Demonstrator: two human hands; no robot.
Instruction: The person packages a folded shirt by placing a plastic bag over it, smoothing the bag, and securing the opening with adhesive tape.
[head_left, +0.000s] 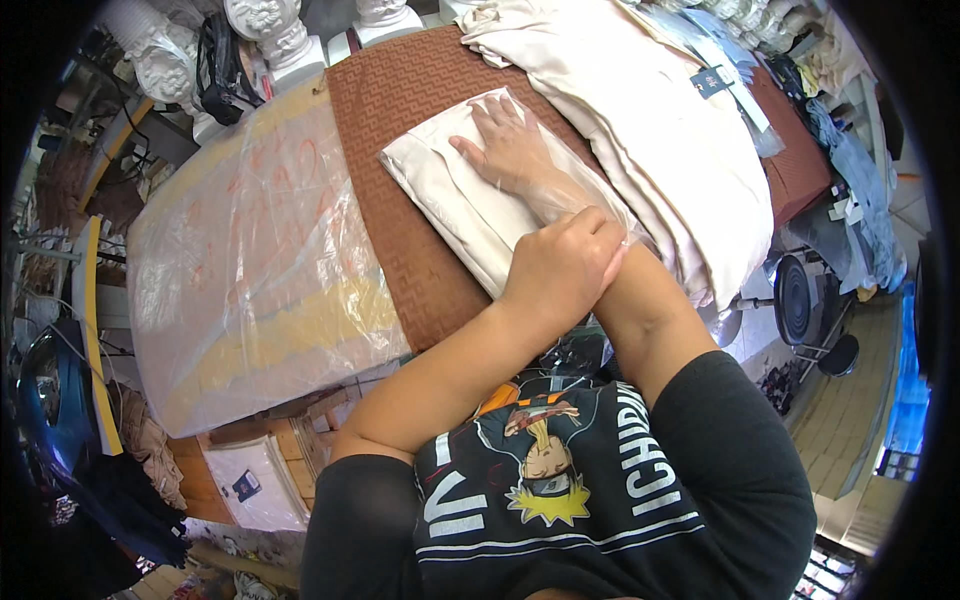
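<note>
A folded cream garment (447, 200) lies at a slant on a brown patterned cloth (385, 170), inside a clear plastic bag (598, 190). My right hand (508, 145) reaches into the bag and lies flat on the garment, fingers spread, with the film over its back and wrist. At the bag's mouth, my left hand (568, 255) is closed in a grip on the film, close against my right forearm. The left fingertips are partly hidden.
Cream garments (660, 150) are heaped to the right. Plastic sheeting (260, 240) covers the table's left side. White ornate busts (270, 35) and a black bag (222, 70) stand along the far edge. A packaged garment (255, 485) lies lower left; a round stool (838, 355) stands right.
</note>
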